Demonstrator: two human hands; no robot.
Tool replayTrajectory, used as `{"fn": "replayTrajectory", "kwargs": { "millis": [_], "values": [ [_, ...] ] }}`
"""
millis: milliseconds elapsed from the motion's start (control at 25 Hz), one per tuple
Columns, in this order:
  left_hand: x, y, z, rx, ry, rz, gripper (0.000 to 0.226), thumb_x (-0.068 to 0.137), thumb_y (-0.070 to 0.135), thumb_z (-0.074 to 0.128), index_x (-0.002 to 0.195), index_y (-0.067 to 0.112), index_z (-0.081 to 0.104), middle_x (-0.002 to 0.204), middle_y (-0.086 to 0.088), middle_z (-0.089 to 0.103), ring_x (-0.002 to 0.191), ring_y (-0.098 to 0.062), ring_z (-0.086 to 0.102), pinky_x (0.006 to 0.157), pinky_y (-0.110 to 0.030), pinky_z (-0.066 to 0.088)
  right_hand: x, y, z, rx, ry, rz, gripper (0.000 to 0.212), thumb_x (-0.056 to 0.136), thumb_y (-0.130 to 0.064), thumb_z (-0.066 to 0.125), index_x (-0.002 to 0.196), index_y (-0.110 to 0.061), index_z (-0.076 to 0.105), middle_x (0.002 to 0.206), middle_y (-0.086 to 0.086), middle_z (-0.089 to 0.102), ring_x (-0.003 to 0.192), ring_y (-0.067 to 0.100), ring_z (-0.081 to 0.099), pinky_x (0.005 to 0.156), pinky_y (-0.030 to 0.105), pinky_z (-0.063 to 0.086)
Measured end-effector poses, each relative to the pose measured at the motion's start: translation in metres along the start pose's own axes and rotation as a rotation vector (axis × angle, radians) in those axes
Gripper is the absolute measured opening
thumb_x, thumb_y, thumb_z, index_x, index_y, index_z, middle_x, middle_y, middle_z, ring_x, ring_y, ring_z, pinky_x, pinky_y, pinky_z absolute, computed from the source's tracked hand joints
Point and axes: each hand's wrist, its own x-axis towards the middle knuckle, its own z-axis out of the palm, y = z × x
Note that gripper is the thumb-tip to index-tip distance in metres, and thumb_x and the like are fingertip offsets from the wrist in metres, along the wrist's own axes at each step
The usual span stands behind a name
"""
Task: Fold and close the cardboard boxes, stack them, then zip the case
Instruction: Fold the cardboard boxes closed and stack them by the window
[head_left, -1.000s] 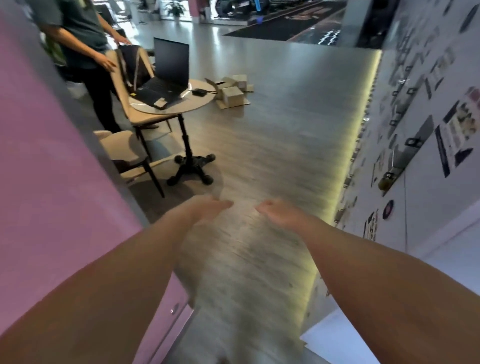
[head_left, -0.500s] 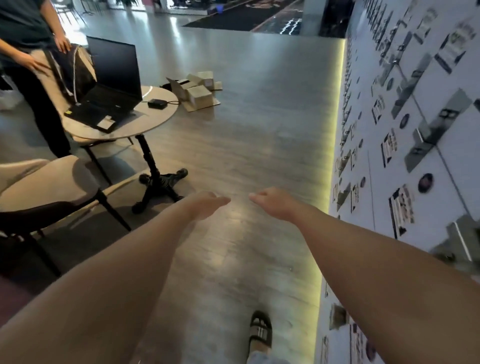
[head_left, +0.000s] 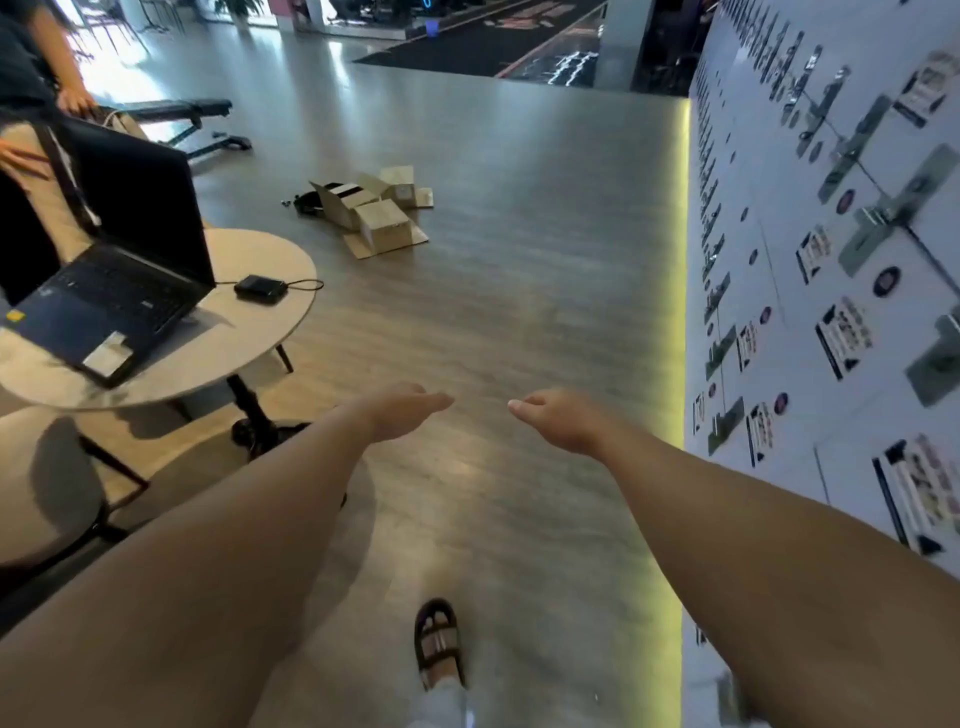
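Note:
Several brown cardboard boxes (head_left: 383, 224) lie in a loose heap on the wooden floor, far ahead and a little left of centre. One box (head_left: 340, 200) stands open with its flaps up. A dark item (head_left: 304, 201) lies just left of the heap; I cannot tell what it is. My left hand (head_left: 402, 410) and my right hand (head_left: 558, 418) are stretched out in front of me at mid-frame, well short of the boxes. Both hold nothing, fingers relaxed.
A round table (head_left: 249, 332) at left carries an open laptop (head_left: 111, 280) and a small black device (head_left: 261, 289). A chair (head_left: 47, 483) stands under it. A person (head_left: 31, 78) stands at the top left. A wall with pictures (head_left: 831, 312) runs along the right.
The view has moved forward past the pink wall and table. The boxes appear nearer. My hands stay extended and empty. My sandalled foot has come into view below.

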Motion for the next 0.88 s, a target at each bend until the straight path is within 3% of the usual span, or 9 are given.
{"fn": "replayTrajectory", "kwargs": {
  "millis": [240,480,640,880],
  "values": [
    [0.155,0.023,-0.109,0.038,0.022,0.047,0.063,0.099,0.057,0.044,0.141,0.011,0.053,0.149,-0.010,0.048,0.136,-0.027,0.043,0.105,-0.033,0.032,0.172,-0.019,-0.082,-0.027,0.046,0.037,0.054,0.104,-0.050,0.046,0.128,-0.007,0.068,0.137,0.015,0.062,0.126,0.031,0.057,0.103,0.036,0.045],
    [0.313,0.056,-0.178,0.076,-0.030,0.034,0.066,0.098,0.060,0.044,0.142,0.012,0.053,0.148,-0.009,0.049,0.135,-0.027,0.045,0.106,-0.034,0.033,0.332,-0.006,-0.152,-0.032,0.047,0.050,0.055,0.102,-0.056,0.046,0.126,-0.013,0.069,0.137,0.011,0.063,0.125,0.029,0.057,0.097,0.034,0.042],
    [0.444,0.085,-0.220,0.114,0.028,-0.020,0.077,0.091,0.071,0.044,0.143,0.014,0.053,0.148,-0.010,0.050,0.136,-0.030,0.045,0.111,-0.040,0.035,0.460,0.021,-0.213,-0.067,0.034,0.020,0.053,0.102,-0.055,0.045,0.125,-0.014,0.069,0.135,0.010,0.063,0.123,0.029,0.057,0.097,0.033,0.043],
    [0.592,0.131,-0.296,0.103,0.047,-0.086,0.086,0.086,0.078,0.041,0.146,0.018,0.049,0.152,-0.007,0.046,0.139,-0.028,0.041,0.113,-0.041,0.033,0.626,0.033,-0.314,-0.071,-0.012,-0.003,0.054,0.103,-0.052,0.047,0.120,-0.007,0.069,0.129,0.013,0.066,0.120,0.030,0.059,0.101,0.038,0.046]
  ]
}}
